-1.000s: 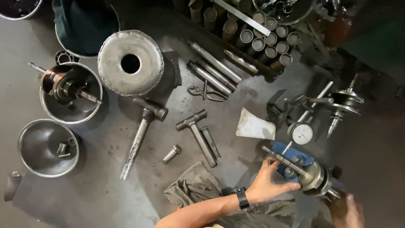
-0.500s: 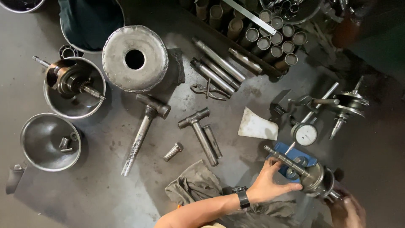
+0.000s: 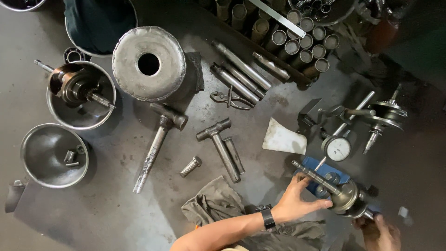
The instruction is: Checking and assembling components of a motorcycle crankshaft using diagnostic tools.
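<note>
A grey metal crankshaft point(image 3: 344, 197) lies across a blue stand point(image 3: 310, 164) at the lower right of the floor. My left hand point(image 3: 297, 201), with a black watch on the wrist, grips the crankshaft's round web, fingers along its long shaft. My right hand point(image 3: 381, 232), partly cut off at the bottom edge, holds the shaft's other end. A round dial gauge point(image 3: 337, 148) stands just above the stand. A second crankshaft point(image 3: 383, 114) lies farther right.
On the grey floor lie a hammer point(image 3: 158, 142), a second hammer point(image 3: 218, 144), pliers point(image 3: 230, 100), steel rods point(image 3: 239, 76), a heavy disc with a hole point(image 3: 148, 62), two metal bowls point(image 3: 53, 155), a white scrap point(image 3: 283, 138), a rag point(image 3: 211, 207) and a crate of tubes point(image 3: 297, 39).
Both hands stay on the crankshaft at the blue stand. The view has drifted slightly, and the left fingers have shifted a little on the web.
</note>
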